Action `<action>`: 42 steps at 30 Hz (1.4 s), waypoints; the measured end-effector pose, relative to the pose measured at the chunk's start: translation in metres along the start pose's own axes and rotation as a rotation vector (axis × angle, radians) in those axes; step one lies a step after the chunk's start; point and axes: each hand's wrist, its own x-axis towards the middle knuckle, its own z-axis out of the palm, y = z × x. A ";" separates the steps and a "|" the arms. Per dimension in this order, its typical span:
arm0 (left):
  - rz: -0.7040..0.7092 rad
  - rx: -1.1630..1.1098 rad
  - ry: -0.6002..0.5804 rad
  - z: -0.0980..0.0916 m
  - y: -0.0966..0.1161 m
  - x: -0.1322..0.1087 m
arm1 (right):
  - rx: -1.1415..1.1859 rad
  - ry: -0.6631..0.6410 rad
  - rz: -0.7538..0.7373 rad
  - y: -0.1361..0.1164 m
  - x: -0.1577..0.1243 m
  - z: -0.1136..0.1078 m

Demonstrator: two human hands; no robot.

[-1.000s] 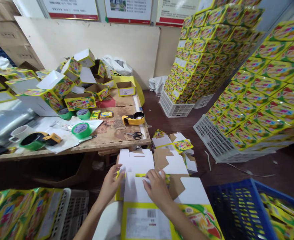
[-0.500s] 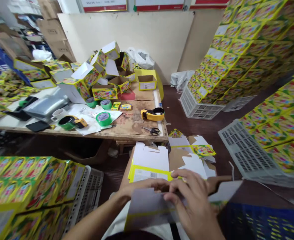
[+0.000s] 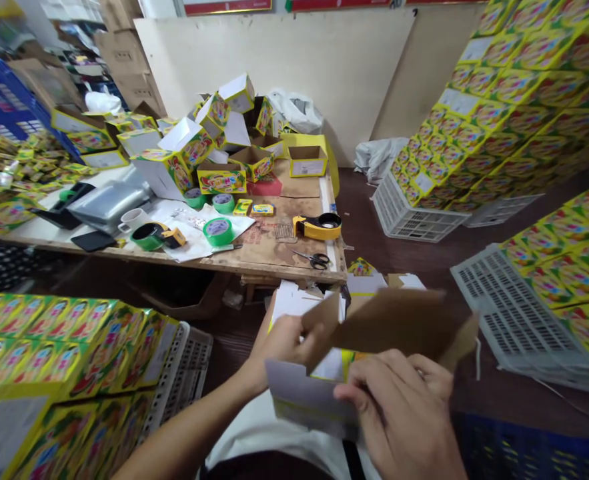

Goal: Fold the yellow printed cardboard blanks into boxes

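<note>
A cardboard box [image 3: 314,400], white and yellow outside with brown inner flaps, is partly unfolded over my lap. My left hand [image 3: 287,343] is closed around its left side, by a raised brown flap; some fingertips are behind the cardboard. My right hand [image 3: 399,400] pinches the near right edge, thumb on the outer white face. The long brown flap [image 3: 394,323] stands up on the far side and is blurred. Just beyond lie flat white box blanks [image 3: 294,300], partly covered by the flap.
A table [image 3: 274,257] ahead carries scissors [image 3: 317,260], a yellow tape dispenser [image 3: 319,227], green tape rolls [image 3: 219,231] and several open boxes. Crates of stacked yellow boxes stand left [image 3: 174,373] and right [image 3: 494,307]. A blue crate [image 3: 534,447] is low at right.
The flat cardboard has been opened out into a box shape, its brown inner flaps now raised. My left hand has moved left, away from my right hand. The view has shifted slightly.
</note>
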 end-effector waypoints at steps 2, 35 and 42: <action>-0.032 -0.058 0.209 -0.004 -0.004 0.006 | -0.067 -0.021 0.002 0.005 0.004 0.000; 0.602 0.717 -0.305 0.006 -0.039 0.002 | 0.179 -0.103 0.355 0.056 -0.056 0.064; 0.569 0.477 -0.252 0.002 -0.048 0.000 | 0.409 0.019 0.492 0.106 0.008 0.048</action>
